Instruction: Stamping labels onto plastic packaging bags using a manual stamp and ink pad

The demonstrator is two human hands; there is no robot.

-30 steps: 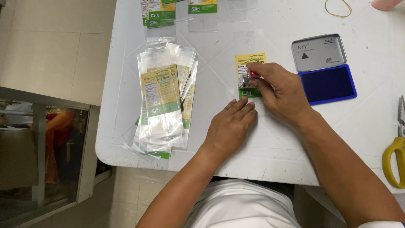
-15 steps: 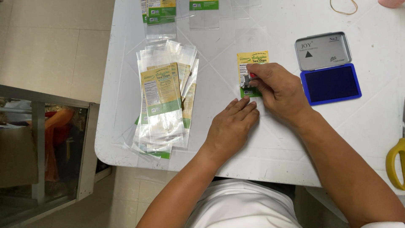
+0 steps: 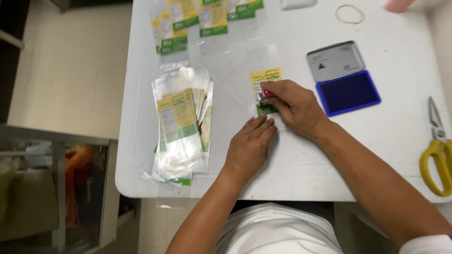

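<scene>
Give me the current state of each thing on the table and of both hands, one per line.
Ink pad: lid open, blue pad exposed.
Single bag: flat on the table, pinned under both hands.
Stamp: gripped, pressed on the bag.
Right hand: closed on the stamp.
Left hand: flat, palm down, holding the bag.
Bag stack: fanned, untouched.
Scissors: closed, lying flat.
Rubber band: loose.

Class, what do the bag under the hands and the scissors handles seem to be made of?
Bag: probably thin clear glossy plastic film; the white table shows through it, with a yellow and green label. Scissors handles: likely smooth yellow moulded plastic; the blades look like grey metal.
</scene>
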